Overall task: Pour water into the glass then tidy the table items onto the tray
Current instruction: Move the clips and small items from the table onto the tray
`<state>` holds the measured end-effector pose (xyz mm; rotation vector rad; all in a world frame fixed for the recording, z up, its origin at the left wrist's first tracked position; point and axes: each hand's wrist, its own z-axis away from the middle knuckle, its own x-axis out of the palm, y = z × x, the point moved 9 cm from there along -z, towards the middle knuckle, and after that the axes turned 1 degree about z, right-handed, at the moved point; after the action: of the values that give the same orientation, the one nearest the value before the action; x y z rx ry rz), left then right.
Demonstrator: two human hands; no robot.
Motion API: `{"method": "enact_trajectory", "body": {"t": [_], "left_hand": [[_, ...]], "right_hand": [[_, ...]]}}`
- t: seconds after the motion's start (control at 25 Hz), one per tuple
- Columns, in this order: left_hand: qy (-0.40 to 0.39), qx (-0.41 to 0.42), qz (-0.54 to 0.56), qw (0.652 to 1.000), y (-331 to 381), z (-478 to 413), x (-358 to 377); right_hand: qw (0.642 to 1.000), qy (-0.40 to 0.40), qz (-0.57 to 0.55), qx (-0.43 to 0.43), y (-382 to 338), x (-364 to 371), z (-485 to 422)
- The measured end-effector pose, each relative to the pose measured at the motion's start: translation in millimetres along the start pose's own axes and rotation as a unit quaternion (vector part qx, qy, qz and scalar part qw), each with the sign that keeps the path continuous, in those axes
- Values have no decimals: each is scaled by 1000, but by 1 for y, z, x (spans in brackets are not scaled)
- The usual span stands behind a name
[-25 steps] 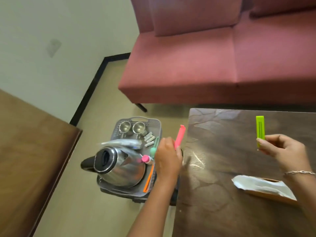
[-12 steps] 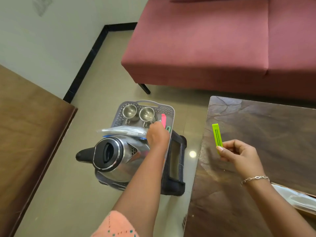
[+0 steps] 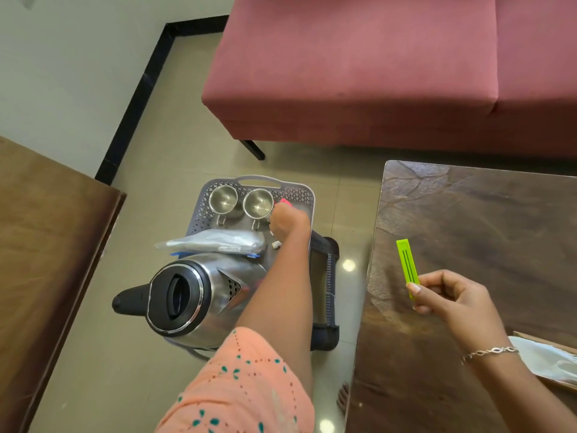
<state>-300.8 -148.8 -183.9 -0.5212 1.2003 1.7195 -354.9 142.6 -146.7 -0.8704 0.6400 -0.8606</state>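
Note:
A grey perforated tray (image 3: 299,195) sits on a low dark stand beside the table. It carries two steel cups (image 3: 223,200), a steel kettle (image 3: 199,295) with a black lid, and a clear plastic packet (image 3: 212,242). My left hand (image 3: 288,221) reaches over the tray's far right part and grips a pink highlighter (image 3: 284,201), only whose tip shows. My right hand (image 3: 449,295) hovers over the dark table (image 3: 484,220) and pinches a lime-green clip (image 3: 406,264) upright by its lower end.
A red sofa (image 3: 374,73) stands behind the tray and table. A brown wooden surface (image 3: 46,245) fills the left side. A white plastic wrapper on a brown box (image 3: 549,360) lies at the table's right edge. Small items lie on the tray near my left wrist.
My left hand carried the pink highlighter from the table's edge down onto the tray's far right part. My right hand, still holding the green clip, shifted left toward the table's near-left edge.

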Motion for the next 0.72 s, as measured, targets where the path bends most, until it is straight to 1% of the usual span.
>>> {"method": "enact_trajectory", "body": {"t": [0.12, 0.24, 0.4, 0.56, 0.64, 0.72], "left_hand": [[0, -13, 13, 1000, 1, -1, 3], [-24, -22, 31, 999, -4, -4, 11], [-56, -57, 67, 995, -27, -16, 25], [-51, 3, 99, 994, -34, 11, 3], [-49, 32, 111, 992, -40, 31, -7], [-49, 72, 104, 991, -44, 51, -13]], "right_hand": [[1000, 0, 4, 7, 0, -1, -1], [1000, 2, 16, 21, 2, 1, -6], [999, 10, 33, 23, -6, 10, -16], [994, 8, 110, -22, -35, 44, -35], [980, 12, 186, -66, -58, 73, -49], [959, 13, 259, -114, -82, 107, -65]]}}
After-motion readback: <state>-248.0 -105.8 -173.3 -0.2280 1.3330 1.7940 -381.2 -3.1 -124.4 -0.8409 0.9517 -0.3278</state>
